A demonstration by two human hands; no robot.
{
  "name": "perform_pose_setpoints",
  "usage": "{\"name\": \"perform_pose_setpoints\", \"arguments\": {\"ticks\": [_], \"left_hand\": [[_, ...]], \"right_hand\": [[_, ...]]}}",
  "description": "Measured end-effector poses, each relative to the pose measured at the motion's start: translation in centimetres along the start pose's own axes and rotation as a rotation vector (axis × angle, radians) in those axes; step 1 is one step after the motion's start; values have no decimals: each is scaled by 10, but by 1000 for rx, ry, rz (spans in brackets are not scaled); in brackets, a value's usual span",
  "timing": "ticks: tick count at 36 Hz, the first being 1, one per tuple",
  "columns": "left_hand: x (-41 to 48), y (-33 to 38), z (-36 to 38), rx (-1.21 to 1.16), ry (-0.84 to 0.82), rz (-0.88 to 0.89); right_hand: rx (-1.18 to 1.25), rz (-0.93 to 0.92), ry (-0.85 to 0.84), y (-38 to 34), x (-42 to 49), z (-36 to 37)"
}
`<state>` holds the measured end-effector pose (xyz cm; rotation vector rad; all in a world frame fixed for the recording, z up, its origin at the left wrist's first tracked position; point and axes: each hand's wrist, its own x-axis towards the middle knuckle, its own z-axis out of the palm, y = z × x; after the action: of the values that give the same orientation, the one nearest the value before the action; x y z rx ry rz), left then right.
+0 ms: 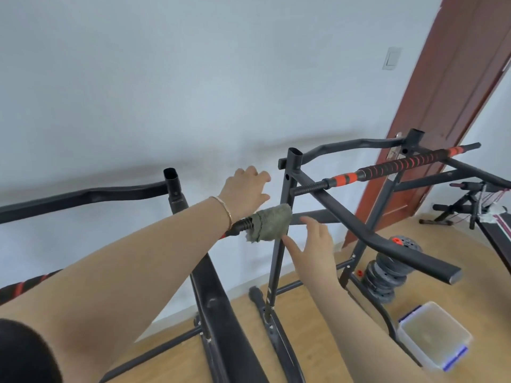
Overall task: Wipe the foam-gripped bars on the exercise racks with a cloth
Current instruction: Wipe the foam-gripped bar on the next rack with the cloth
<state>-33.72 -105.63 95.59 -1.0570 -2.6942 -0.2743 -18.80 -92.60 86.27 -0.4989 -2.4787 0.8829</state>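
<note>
A grey-green cloth [269, 226] is bunched over the end of the near foam-gripped bar [240, 225], whose black-and-red grip runs down to the left behind my left forearm. My left hand [244, 190] hovers just above the cloth, fingers spread, holding nothing. Just right of the cloth, my right hand [315, 248] is open, its thumb close to the cloth's lower edge. A second bar [392, 165] with black-and-red foam lies across the right rack [287, 205].
The left rack [177, 193] stands by the white wall. A clear plastic tub [434, 337] of murky water sits on the wooden floor at lower right. Stacked weight plates [387, 272], a brown door [453, 87] and another bench frame [470, 208] are on the right.
</note>
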Motion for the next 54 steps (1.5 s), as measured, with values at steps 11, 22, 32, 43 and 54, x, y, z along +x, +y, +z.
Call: {"name": "perform_pose_setpoints", "arguments": {"ticks": [11,22,32,43,54], "left_hand": [[-89,-44,-11,55,-459,-105],[-92,-50,-2,106,-336,-16],[-94,-49,-1,156,-262,13],[-95,-49,-4,72,-328,10],[-88,-51,-7,-75,-430,-65]], "right_hand": [[-458,-1152,-75,-7,89,20],[-738,-1010,-269,-39,109,27],[-523,-478,-920,-78,120,10],[-416,-330,-1074,-85,119,-1],[-457,-1108,130,-29,83,47]]}}
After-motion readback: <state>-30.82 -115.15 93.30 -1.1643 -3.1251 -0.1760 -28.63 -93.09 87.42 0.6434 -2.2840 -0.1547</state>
